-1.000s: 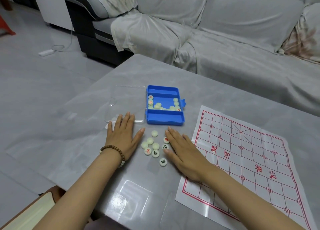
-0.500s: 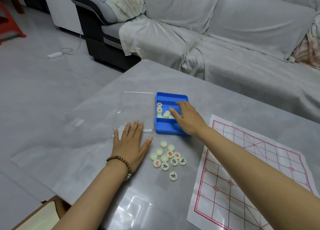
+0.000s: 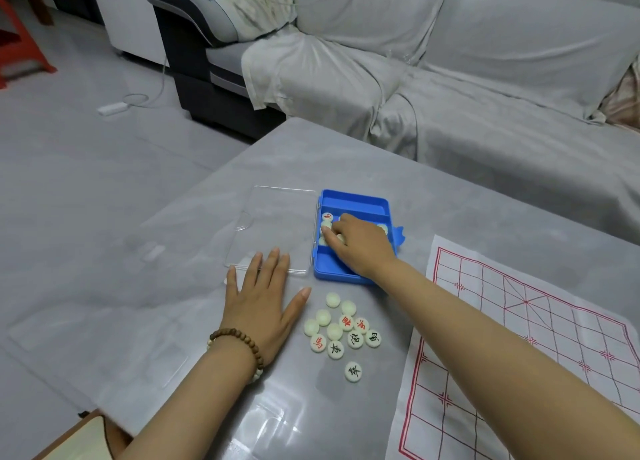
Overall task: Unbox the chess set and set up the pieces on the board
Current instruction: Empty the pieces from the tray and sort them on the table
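Observation:
A blue plastic box (image 3: 353,200) lies open on the grey table, its clear lid (image 3: 273,224) flat to the left. My right hand (image 3: 360,243) reaches into the box's middle compartment, fingers curled over several cream round chess pieces (image 3: 327,216) there. My left hand (image 3: 265,304) rests flat on the table, fingertips touching the lid's near edge. Just right of it lies a loose cluster of several cream pieces (image 3: 341,331), some showing red or black characters. The paper board (image 3: 540,335) with red grid lines is spread at the right.
A sofa under grey covers (image 3: 467,79) runs behind the table. The table's left edge (image 3: 194,189) drops to a grey tiled floor. A brown object (image 3: 83,435) sits at the bottom left corner. A white power strip (image 3: 112,108) lies on the floor.
My right hand left the cluster of pieces, reached up into the blue box and now curls over the pieces inside. My left hand stayed flat on the table.

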Motion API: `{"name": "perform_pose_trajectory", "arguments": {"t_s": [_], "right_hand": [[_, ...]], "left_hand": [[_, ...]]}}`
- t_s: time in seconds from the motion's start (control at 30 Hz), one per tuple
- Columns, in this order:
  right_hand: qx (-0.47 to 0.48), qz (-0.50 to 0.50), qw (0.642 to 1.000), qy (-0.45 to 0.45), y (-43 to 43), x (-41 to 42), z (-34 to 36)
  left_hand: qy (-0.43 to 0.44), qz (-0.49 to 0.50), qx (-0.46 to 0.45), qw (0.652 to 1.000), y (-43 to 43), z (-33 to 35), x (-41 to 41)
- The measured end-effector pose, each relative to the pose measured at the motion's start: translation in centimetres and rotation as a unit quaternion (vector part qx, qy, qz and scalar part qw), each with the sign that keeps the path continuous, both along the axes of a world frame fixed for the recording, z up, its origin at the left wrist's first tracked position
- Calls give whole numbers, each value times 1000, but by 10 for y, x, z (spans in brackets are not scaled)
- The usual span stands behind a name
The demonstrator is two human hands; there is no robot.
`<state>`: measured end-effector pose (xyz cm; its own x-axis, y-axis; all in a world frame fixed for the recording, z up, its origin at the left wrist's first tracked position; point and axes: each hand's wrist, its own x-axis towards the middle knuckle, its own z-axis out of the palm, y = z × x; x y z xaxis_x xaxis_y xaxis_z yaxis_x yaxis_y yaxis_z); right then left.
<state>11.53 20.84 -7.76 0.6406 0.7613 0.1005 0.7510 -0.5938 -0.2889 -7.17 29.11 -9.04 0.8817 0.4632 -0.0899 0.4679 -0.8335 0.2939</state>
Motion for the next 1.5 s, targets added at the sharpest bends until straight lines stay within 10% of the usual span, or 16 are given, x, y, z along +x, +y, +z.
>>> {"name": "perform_pose_trajectory", "arguments": {"t_s": [0.27,0.67,1.0,1.2,1.5], "right_hand": [[27,14,999,-21,-1,3,0],[267,-44,946,178,-44,-14,31],[27,-32,998,-42,-81,-50,-8],[130,-4,987,94,-107,-46,-8],[-46,74,990,110,-119,-73,-3]], "left_hand": [[10,-30,-17,999,0,5,-3],[42,-55,-15,997,3,5,18],[17,-10,-34,999,-10,1,43],[-11,-24,-34,999,-2,-1,37],[-5,1,-31,1000,-5,2,17]]}}
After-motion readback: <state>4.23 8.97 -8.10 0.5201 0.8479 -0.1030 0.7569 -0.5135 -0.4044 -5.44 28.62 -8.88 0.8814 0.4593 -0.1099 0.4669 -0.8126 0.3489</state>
